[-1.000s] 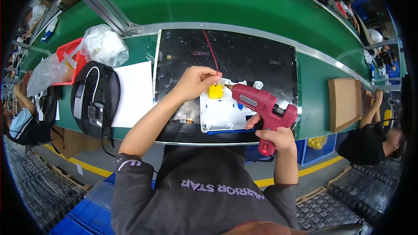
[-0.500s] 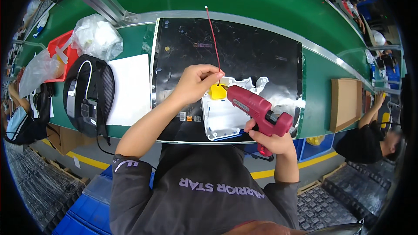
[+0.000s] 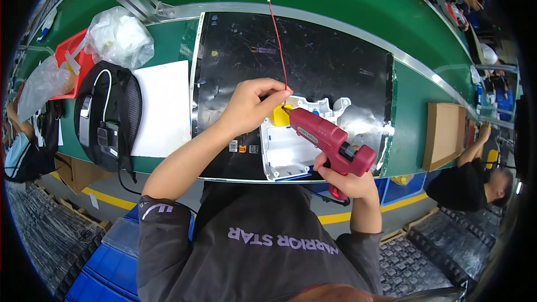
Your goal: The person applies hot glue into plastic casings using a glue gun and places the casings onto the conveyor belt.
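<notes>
A thin red wire (image 3: 278, 42) with a small white end is pinched in the fingertips of my left hand (image 3: 254, 103), its free length stretching away over the black mat. Below those fingertips lies a white plastic housing (image 3: 291, 154), its inside facing up, with a yellow piece (image 3: 281, 116) seated near its upper left. My right hand (image 3: 349, 182) is wrapped round the handle of a dark red hot glue gun (image 3: 321, 132). The gun's nozzle points left and meets the yellow piece close to the wire's lower end. My left fingers partly hide that spot.
A black mat (image 3: 235, 45) covers the middle of the green bench. On the left are white paper (image 3: 164, 106), a black backpack (image 3: 106, 117), a red bin (image 3: 84, 67) and a plastic bag (image 3: 120, 36). A cardboard tray (image 3: 443, 136) lies right; other people work at both sides.
The view has shifted slightly. Both hands keep their grip, and the glue gun's nozzle stays at the yellow piece, with the gun tilted a little differently.
</notes>
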